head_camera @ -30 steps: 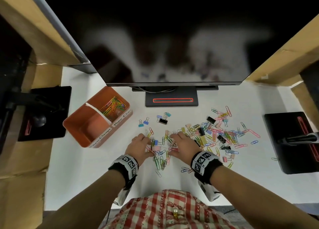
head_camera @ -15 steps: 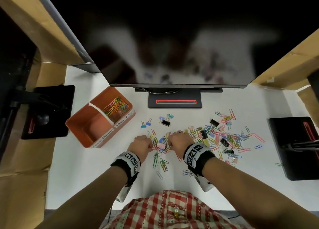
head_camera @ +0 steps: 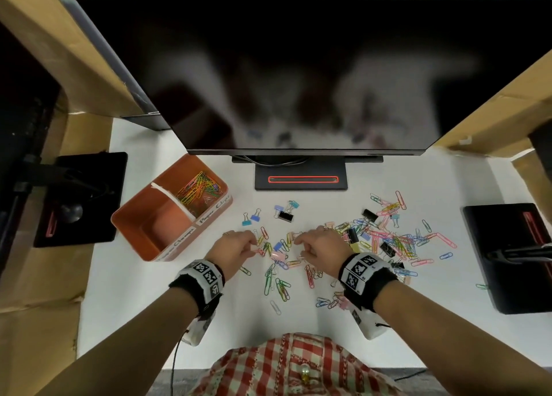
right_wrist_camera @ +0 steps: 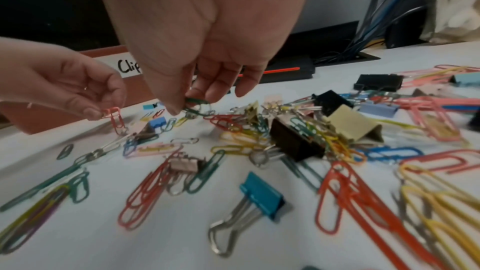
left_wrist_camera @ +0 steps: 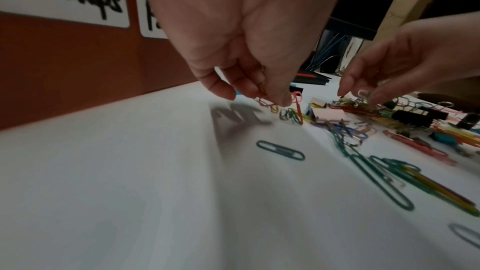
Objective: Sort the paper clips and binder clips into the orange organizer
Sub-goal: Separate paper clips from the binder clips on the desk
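Observation:
Coloured paper clips and binder clips (head_camera: 385, 240) lie scattered across the white desk (head_camera: 149, 291). The orange organizer (head_camera: 143, 237) stands at the left, with paper clips (head_camera: 198, 186) in its far compartment; its near compartment looks bare. My left hand (head_camera: 239, 246) pinches a pink paper clip (right_wrist_camera: 114, 116) between thumb and fingers just above the pile's left end, with more clips held in its fingers (left_wrist_camera: 262, 87). Beside it, my right hand (head_camera: 318, 245) pinches a green paper clip (right_wrist_camera: 196, 104) lifted slightly off the heap.
A monitor (head_camera: 298, 76) on a black stand (head_camera: 301, 177) fills the back. Black mounts sit at the left (head_camera: 80, 198) and right (head_camera: 507, 255) desk edges. Cardboard walls (head_camera: 38, 276) flank the desk. A black binder clip (head_camera: 286, 215) and small blue ones (head_camera: 251, 218) lie between organizer and pile.
Both hands have lifted from flat on the pile and drawn together, each now pinching a paper clip. The head view has shifted slightly.

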